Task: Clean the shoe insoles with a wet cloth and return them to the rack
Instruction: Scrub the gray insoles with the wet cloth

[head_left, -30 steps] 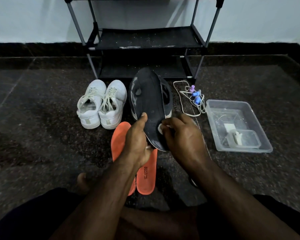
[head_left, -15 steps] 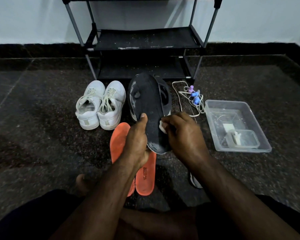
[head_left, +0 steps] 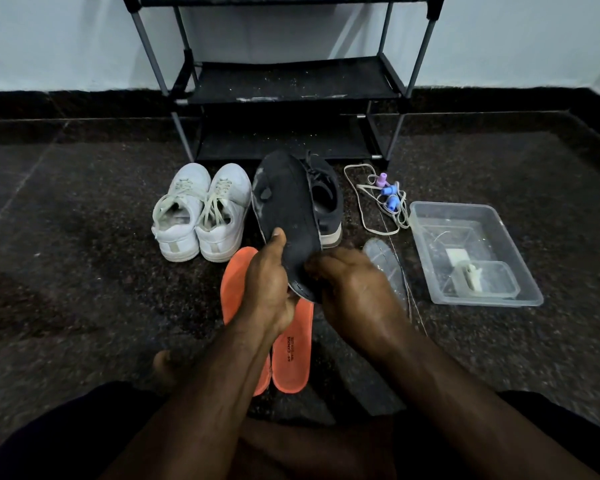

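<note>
Dark floor; left hand (head_left: 269, 289) grips black insole (head_left: 284, 216).

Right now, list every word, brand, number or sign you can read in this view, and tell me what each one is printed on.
"CAMPUS" is my best reading of the larger dark print, running lengthwise on the nearer orange insole, with a small logo mark beside it.
A second, smaller line next to it on the same insole: too small to read.
White sneakers, black insole, clear plastic tub: no print that I can make out.
</note>
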### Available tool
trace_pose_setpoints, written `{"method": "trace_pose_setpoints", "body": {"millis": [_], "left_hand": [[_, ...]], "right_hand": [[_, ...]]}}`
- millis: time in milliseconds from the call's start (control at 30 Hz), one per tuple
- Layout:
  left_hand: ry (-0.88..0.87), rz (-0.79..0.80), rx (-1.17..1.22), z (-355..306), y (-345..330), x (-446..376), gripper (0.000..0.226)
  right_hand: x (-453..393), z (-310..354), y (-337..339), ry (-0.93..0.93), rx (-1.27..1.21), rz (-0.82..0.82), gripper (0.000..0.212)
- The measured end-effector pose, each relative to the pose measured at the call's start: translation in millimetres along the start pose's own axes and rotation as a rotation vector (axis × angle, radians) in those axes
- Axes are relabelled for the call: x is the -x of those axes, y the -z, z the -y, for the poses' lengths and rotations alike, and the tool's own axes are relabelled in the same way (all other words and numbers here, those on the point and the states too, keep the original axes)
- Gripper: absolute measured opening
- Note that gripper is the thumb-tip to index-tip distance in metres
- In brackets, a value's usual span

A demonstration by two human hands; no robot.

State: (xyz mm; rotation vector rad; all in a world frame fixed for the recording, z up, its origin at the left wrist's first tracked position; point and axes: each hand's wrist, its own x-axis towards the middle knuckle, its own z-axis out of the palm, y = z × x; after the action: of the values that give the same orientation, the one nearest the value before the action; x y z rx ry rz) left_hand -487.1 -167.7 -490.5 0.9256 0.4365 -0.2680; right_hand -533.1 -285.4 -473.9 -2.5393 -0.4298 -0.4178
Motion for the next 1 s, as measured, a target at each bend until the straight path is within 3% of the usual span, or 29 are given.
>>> {"method": "trace_pose_setpoints", "body": {"millis": [67,233,300,467,633,733,900,1000], "left_hand": [[-0.007,-0.017,0.002,-2,2,-4,0.043],[0.055,0.037,-0.047,5,3,-3,0.044],[0.042,0.045,-0.051,5,3,-2,0.043],[-0.033,0.016,-0.010,-3,0,-3,0.035],[0.025,0.029,-0.045,0,-1,2,0.048],[0.018,0.039,-0.063,4,2,5,0.068],[-0.024,-0.001,-0.033,-7,-3,3,0.036],[0.021,0.045,-0.028,-2,-2,4,0.054]], "right_hand": [[5,4,-1,0.035,-0.038,0.050,0.029],[-11,3,2,-0.078,-0.099,-0.074,0.016],[-13,11,-1,-0.083,-0.076,-0.027,0.025],[1,15,2,-0.016,-0.151,0.115,0.014],[-13,13,1,-0.088,-0.121,-0.029,0.028],[-11,22,-5,-0.052,-0.157,-0.019,0.015],[3,12,3,0.002,-0.176,0.029,0.014],[-7,11,1,-0.041,-0.153,-0.051,0.013]]}}
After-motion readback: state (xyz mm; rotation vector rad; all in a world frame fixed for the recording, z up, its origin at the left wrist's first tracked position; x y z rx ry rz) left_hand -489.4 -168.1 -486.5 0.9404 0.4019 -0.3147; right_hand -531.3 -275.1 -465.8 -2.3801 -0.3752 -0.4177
